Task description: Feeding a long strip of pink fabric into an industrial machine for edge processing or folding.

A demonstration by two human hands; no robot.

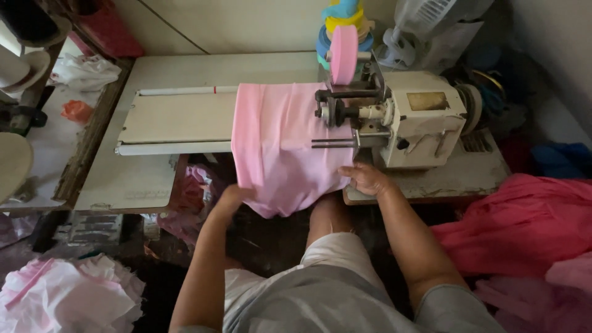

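A pink fabric piece (pixel 280 145) lies draped over the long arm of a cream sewing machine (pixel 413 120) and hangs off the front. My left hand (pixel 233 196) grips the fabric's lower left edge from underneath. My right hand (pixel 365 179) pinches the fabric's right edge just below the machine's needle area. A pink tape roll (pixel 343 54) stands on top of the machine, feeding toward its head.
The white table (pixel 142 179) carries the machine's flat arm (pixel 179 120). Stacked coloured tape rolls (pixel 342 21) stand behind. Piles of pink cloth lie at the right (pixel 524 225) and on the floor at lower left (pixel 61 296). A fan (pixel 419 24) stands at the back.
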